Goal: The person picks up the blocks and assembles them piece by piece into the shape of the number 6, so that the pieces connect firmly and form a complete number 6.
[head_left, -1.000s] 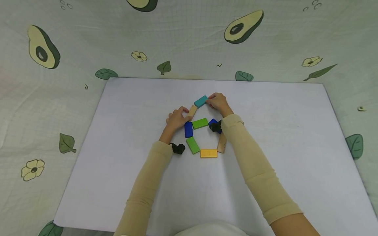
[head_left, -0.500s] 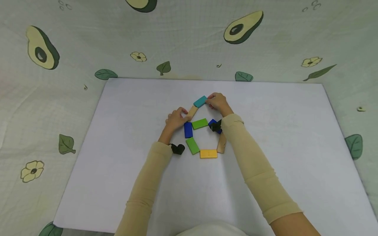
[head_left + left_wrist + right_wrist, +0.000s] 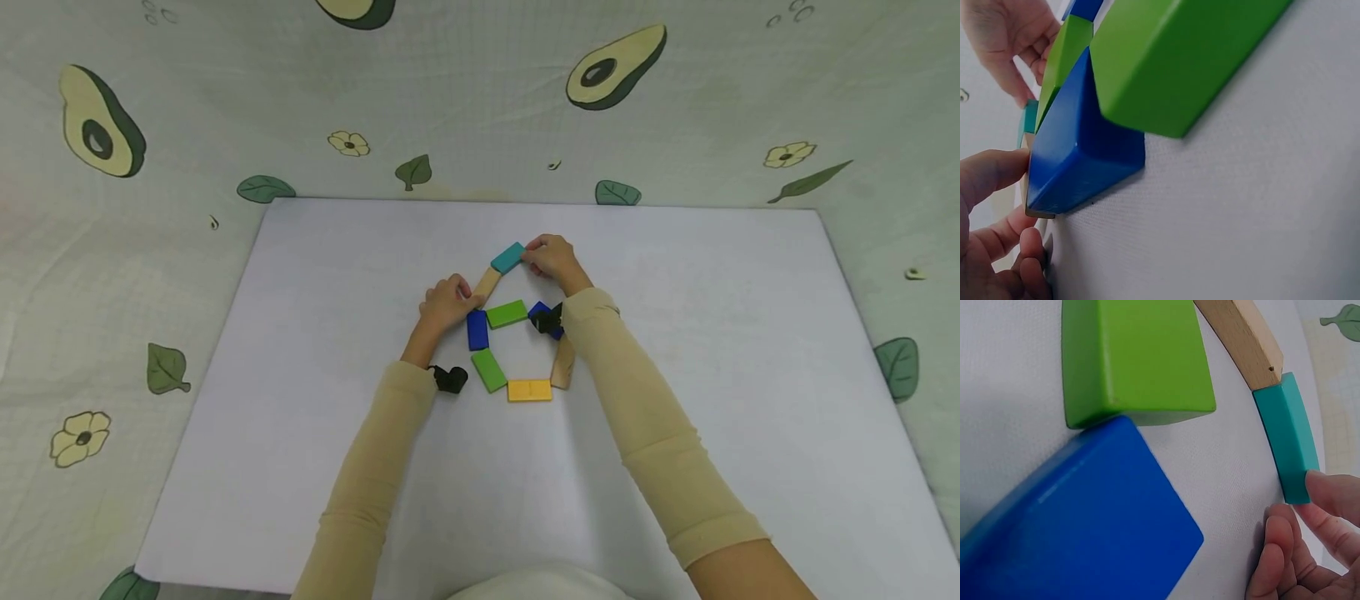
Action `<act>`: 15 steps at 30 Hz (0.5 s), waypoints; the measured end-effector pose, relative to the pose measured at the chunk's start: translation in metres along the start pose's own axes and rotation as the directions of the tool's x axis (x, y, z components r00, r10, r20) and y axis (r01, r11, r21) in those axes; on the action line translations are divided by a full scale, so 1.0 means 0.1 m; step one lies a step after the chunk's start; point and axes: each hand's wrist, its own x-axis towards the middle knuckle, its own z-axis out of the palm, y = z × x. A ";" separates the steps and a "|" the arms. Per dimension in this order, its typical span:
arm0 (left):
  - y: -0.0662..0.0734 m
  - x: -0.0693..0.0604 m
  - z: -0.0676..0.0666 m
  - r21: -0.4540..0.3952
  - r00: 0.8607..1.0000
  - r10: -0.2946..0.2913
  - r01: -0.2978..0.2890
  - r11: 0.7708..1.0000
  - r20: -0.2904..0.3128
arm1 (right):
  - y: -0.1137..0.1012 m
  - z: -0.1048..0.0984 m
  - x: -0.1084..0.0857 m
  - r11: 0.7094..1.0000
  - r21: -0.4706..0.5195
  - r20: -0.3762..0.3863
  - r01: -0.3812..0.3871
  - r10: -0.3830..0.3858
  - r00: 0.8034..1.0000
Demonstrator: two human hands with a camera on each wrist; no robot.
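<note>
My left hand holds the lower end of a plain wooden block between thumb and a finger. At that block's far end lies a teal block, end to end with it. The teal block's right end is pinched by my right hand; in the right wrist view the thumb lies against its side. Just below my left hand is a blue block, touching the wooden one in the left wrist view. A green block slants between it and another blue block, partly hidden by the right wrist camera.
The lower ring continues with a green block, a yellow block and a wooden block. All lie on a white tabletop. An avocado-print cloth hangs behind and at the sides.
The left hand's fingers have slid slightly toward me along the wooden block. The right hand and teal block stay nearly where they were.
</note>
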 end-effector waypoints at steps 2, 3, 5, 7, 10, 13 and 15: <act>0.00 0.00 0.00 0.001 1.000 0.002 -0.002 1.000 -0.006 | 0.00 0.00 0.00 1.000 0.004 0.003 0.001 -0.001 1.000; -0.01 0.00 0.01 0.004 1.000 0.002 -0.002 1.000 -0.007 | 0.00 0.00 0.00 1.000 -0.001 0.003 0.002 -0.002 1.000; -0.02 0.00 0.01 0.009 1.000 0.004 -0.004 1.000 -0.006 | 0.01 0.01 0.00 1.000 -0.010 0.006 0.005 -0.005 1.000; -0.03 0.00 0.01 0.008 1.000 0.005 -0.005 1.000 -0.002 | 0.01 0.01 0.00 1.000 -0.008 0.005 0.005 -0.005 1.000; -0.06 0.00 0.00 -0.009 1.000 0.019 -0.019 1.000 0.014 | 0.00 0.01 -0.02 1.000 -0.007 0.003 -0.001 0.001 1.000; -0.11 0.00 -0.03 -0.049 0.997 0.059 -0.057 0.997 0.041 | 0.01 0.00 -0.04 1.000 0.010 0.005 -0.003 0.003 1.000; -0.14 -0.01 -0.05 -0.090 0.993 0.098 -0.093 0.992 0.061 | 0.03 -0.02 -0.04 1.000 0.025 0.018 0.003 -0.003 1.000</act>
